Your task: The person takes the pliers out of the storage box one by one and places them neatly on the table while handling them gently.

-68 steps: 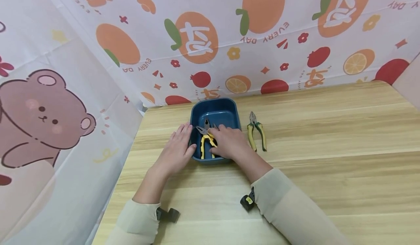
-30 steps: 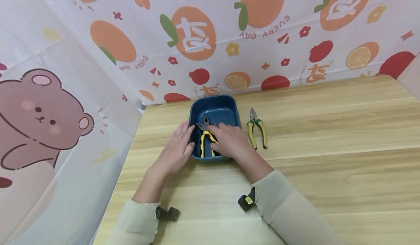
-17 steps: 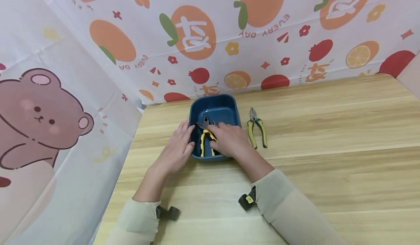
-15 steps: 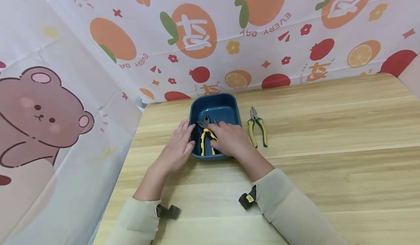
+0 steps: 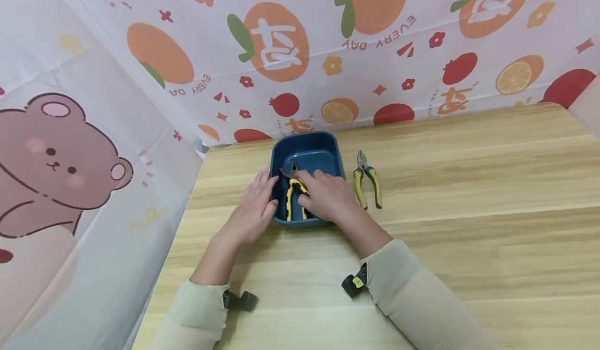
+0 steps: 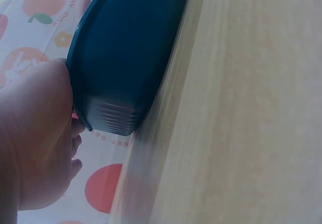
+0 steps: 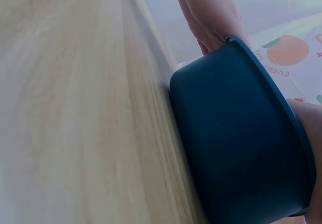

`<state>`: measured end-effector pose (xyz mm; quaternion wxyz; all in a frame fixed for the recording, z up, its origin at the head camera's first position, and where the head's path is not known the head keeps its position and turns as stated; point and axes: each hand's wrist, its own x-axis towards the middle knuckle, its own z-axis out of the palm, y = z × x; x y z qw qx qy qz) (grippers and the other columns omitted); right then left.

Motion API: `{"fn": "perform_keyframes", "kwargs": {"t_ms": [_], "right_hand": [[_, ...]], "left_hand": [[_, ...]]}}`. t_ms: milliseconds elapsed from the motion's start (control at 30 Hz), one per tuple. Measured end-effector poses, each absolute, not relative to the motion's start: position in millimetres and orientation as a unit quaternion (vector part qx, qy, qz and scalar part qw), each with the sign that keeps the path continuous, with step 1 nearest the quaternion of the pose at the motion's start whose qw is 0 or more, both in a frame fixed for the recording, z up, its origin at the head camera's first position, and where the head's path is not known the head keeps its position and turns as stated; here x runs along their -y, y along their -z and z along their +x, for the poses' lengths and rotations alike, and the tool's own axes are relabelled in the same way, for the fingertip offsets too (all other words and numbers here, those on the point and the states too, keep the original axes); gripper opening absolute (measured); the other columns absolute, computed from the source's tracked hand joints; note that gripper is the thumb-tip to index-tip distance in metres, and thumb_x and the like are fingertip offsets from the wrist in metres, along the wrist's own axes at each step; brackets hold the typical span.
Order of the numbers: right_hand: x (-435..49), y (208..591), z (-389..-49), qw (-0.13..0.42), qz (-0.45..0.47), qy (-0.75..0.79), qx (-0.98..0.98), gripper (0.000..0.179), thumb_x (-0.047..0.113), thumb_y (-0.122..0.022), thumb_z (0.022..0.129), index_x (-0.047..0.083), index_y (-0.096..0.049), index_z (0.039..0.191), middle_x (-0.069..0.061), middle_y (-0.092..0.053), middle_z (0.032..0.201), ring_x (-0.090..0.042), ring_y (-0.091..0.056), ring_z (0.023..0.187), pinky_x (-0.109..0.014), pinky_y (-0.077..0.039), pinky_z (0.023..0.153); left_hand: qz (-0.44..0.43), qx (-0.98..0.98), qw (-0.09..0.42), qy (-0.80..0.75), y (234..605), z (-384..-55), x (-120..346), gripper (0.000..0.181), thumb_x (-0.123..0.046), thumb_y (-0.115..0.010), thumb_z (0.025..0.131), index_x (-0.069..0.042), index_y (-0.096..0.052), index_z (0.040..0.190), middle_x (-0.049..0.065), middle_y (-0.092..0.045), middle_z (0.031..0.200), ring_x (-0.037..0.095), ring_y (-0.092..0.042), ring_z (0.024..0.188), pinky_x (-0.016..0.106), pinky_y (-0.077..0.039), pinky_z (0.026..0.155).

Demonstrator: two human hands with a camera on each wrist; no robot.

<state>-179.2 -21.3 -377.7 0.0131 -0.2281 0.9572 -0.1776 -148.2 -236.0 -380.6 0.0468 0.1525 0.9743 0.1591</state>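
Observation:
A dark blue box [image 5: 307, 224] stands on the wooden table. My left hand [image 5: 250, 209] lies along its left side in the head view, fingers fairly straight and the thumb at the rim. Inside the box, yellow-and-black pliers [image 5: 289, 196] lie with their jaws spread toward the far end. My right hand [image 5: 330, 194] reaches in over the right wall, fingers curled over the right handle of these pliers. That hand hides part of the box floor. In the right wrist view the box wall [image 7: 236, 133] covers what the fingers hold.
Green-and-yellow pliers [image 5: 367, 179] lie on the table [image 5: 469, 194] just right of the box. Behind the table hangs a fruit-printed cloth [image 5: 408, 79], close to the box's far end. A bear-printed cloth [image 5: 61, 162] hangs on the left.
The pointed metal tip seen beside my right fingers earlier is now hidden. My right hand has shifted slightly, and the yellow-and-black pliers have tilted a little. My left hand stays at the box.

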Motion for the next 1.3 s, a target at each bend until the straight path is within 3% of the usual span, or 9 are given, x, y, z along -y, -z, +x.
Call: {"fn": "perform_keyframes", "kwargs": {"t_ms": [133,467,667,900,1133,1300], "right_hand": [[20.0,375.6,-178.9,0.003,-0.214,0.198,-0.956,0.057,0.041,-0.052,0.093,0.034,-0.039,0.148,-0.006,-0.060,0.110,-0.018,-0.054,0.077,-0.031,-0.047,0.062],[19.0,373.3,-180.8,0.003,-0.217,0.207,-0.954,0.046,0.038,-0.039,0.099,0.044,-0.045,0.144,-0.007,-0.054,0.105,-0.019,-0.052,0.072,-0.032,-0.045,0.059],[18.2,372.5,-180.2,0.009,-0.226,0.199,-0.953,0.037,0.036,-0.037,0.099,0.037,-0.057,0.131,-0.007,-0.053,0.108,-0.018,-0.052,0.077,-0.031,-0.045,0.059],[18.4,376.1,-179.3,-0.026,-0.218,0.222,-0.950,0.022,0.038,-0.042,0.101,0.034,-0.058,0.116,-0.003,-0.053,0.102,-0.016,-0.053,0.077,-0.030,-0.046,0.061],[17.7,378.2,-177.4,-0.040,-0.204,0.232,-0.950,0.032,0.045,-0.043,0.103,0.040,-0.054,0.132,-0.006,-0.057,0.112,-0.015,-0.056,0.081,-0.033,-0.052,0.064],[17.1,377.4,-177.8,-0.047,-0.200,0.252,-0.946,0.049,0.046,-0.047,0.101,0.042,-0.038,0.148,-0.006,-0.058,0.111,-0.014,-0.055,0.073,-0.029,-0.049,0.057]], "left_hand": [[0.155,-0.974,0.046,-0.160,379.9,-150.2,236.2,0.059,-0.031,-0.036,0.104,-0.013,-0.021,0.158,-0.002,0.003,0.167,0.021,0.005,0.154,0.049,-0.008,0.124],[0.157,-0.974,0.045,-0.158,376.6,-151.7,234.6,0.059,-0.031,-0.035,0.104,-0.013,-0.020,0.158,-0.002,0.004,0.167,0.020,0.006,0.154,0.049,-0.009,0.124],[0.153,-0.975,0.047,-0.157,375.6,-150.7,233.7,0.058,-0.030,-0.036,0.104,-0.012,-0.022,0.157,-0.001,0.002,0.167,0.020,0.006,0.154,0.050,-0.010,0.123],[0.147,-0.976,0.048,-0.156,376.6,-149.4,233.4,0.058,-0.031,-0.035,0.104,-0.013,-0.022,0.157,-0.001,0.002,0.167,0.022,0.004,0.154,0.050,-0.010,0.123],[0.154,-0.975,0.045,-0.154,377.0,-149.0,233.3,0.058,-0.029,-0.036,0.103,-0.011,-0.023,0.157,0.001,0.001,0.167,0.023,0.004,0.154,0.050,-0.010,0.123],[0.156,-0.974,0.044,-0.156,377.5,-148.7,233.7,0.058,-0.030,-0.035,0.104,-0.011,-0.022,0.157,0.001,0.002,0.167,0.023,0.005,0.154,0.051,-0.010,0.123]]}}
